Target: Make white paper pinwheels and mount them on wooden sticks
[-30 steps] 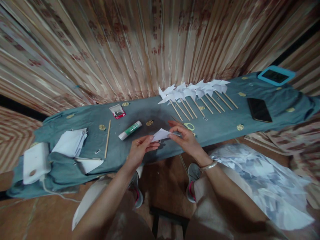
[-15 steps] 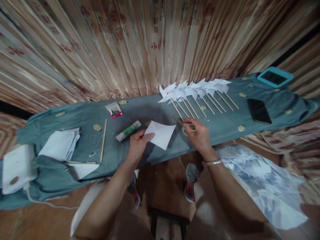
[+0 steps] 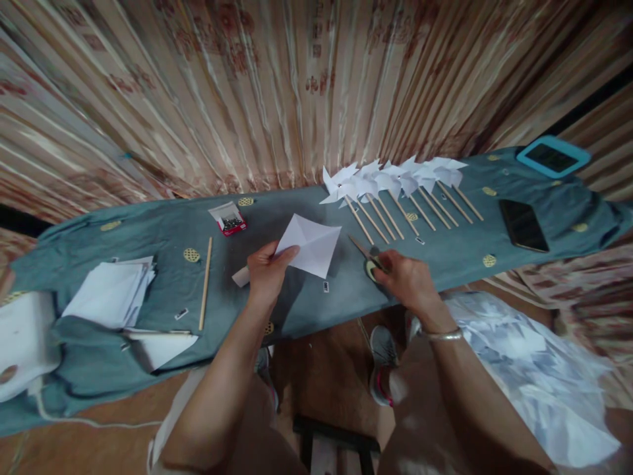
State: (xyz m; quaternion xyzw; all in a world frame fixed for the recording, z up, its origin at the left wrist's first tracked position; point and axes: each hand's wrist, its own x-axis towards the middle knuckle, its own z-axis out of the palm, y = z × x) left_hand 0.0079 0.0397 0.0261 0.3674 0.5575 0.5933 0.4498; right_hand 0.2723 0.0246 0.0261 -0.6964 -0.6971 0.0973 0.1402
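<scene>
My left hand (image 3: pixel 267 270) pinches a creased white paper square (image 3: pixel 311 245) by its left corner, holding it above the table. In my right hand (image 3: pixel 408 277) is a pair of scissors (image 3: pixel 360 247), the blades pointing up and left, apart from the paper. Under my left wrist lies a glue stick (image 3: pixel 241 277), mostly hidden. White paper pinwheels (image 3: pixel 341 185) on wooden sticks lie in a row behind my right hand. A red-and-white box (image 3: pixel 229 219) of small metal pins stands open beyond my left hand, with a wooden stick (image 3: pixel 205 284) nearer the left.
A stack of white paper (image 3: pixel 109 290) and a white device (image 3: pixel 27 346) with a cable lie at the left. On the right are a dark phone (image 3: pixel 523 225) and a blue-framed tablet (image 3: pixel 554 157). A plastic bag of paper pieces (image 3: pixel 529 363) sits below the table edge.
My left hand has raised the paper square and turned it. The right hand with the scissors has drawn back to the right, away from the paper. The whole view has shifted slightly.
</scene>
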